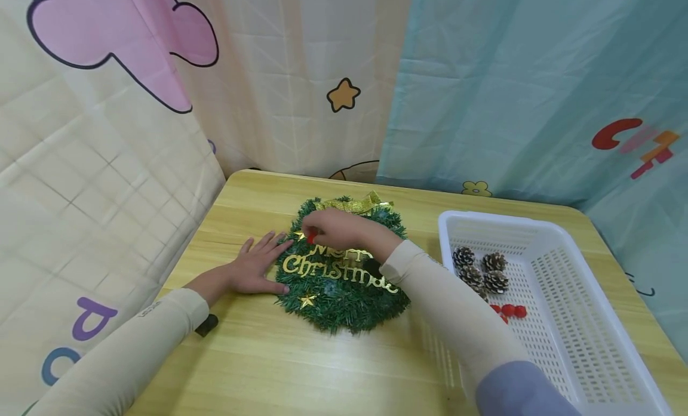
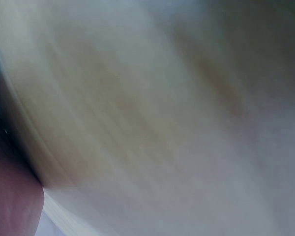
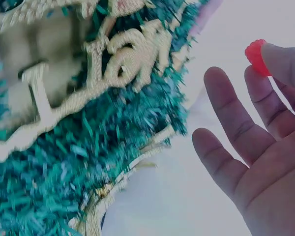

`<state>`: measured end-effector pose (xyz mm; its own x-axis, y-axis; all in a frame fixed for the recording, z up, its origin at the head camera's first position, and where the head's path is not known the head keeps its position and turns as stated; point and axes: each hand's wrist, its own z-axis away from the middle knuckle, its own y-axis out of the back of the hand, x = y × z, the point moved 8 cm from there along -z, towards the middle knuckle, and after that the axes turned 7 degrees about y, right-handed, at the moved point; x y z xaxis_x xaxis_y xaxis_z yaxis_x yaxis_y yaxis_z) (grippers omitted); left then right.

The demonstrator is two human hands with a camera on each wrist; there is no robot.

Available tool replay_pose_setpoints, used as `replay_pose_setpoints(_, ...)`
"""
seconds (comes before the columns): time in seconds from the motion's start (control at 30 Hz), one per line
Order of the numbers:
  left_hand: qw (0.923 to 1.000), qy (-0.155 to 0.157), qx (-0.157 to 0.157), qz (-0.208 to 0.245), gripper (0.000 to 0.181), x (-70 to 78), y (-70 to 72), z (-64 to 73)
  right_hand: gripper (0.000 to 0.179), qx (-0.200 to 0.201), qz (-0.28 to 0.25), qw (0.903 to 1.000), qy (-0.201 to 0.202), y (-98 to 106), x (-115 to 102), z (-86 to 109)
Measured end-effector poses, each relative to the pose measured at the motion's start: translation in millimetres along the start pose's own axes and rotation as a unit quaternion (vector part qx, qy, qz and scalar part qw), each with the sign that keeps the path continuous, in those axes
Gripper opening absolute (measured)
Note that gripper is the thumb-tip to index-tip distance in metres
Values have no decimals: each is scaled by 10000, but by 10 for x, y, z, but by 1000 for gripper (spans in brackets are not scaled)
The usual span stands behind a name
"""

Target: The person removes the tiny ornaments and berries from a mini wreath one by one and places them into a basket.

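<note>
A green Christmas wreath (image 1: 344,314) lies on the table, with gold "Merry Christmas" lettering (image 1: 322,268) across its middle. Over its upper left part, my right hand (image 1: 340,228) pinches a small red bumpy berry (image 3: 256,56) between thumb and fingertip; the other fingers are spread apart in the right wrist view. My left hand (image 1: 254,271) lies flat with fingers spread, its fingertips and thumb at the wreath's left edge. A gold star (image 1: 308,301) sits low on the wreath, and a gold ribbon (image 1: 352,205) tops it. The left wrist view is mostly blurred, with skin at the lower left.
On the right stands a white plastic basket (image 1: 497,215) with several pine cones (image 1: 494,281) and several red berries (image 1: 507,311) inside. My right forearm crosses its near left side. A small black object (image 1: 206,325) shows beside the left sleeve. Printed curtains hang behind the table.
</note>
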<state>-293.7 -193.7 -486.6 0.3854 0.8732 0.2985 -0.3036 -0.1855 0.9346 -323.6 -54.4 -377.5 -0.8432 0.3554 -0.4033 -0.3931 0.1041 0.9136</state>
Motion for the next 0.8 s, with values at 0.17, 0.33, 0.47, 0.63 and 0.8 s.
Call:
replay_pose_setpoints(0.17,10000,-39,46,62,110,16,19,7,7,165,-247,9995,-81,121,-20,151)
replay_pose_setpoints(0.33,10000,-25,35,47,110,10,5,4,6,167,-334,9993,49,186,-83,304)
replay_pose_setpoints(0.47,10000,-42,58,60,109,14,-1,1,6,138,-235,9996,117,209,-125,445)
replay_pose_setpoints(0.63,10000,-53,66,42,109,12,6,8,6,193,-152,9996,170,298,-213,638)
replay_pose_setpoints(0.8,10000,-52,43,63,109,5,6,5,6,295,-186,9992,214,380,-288,814)
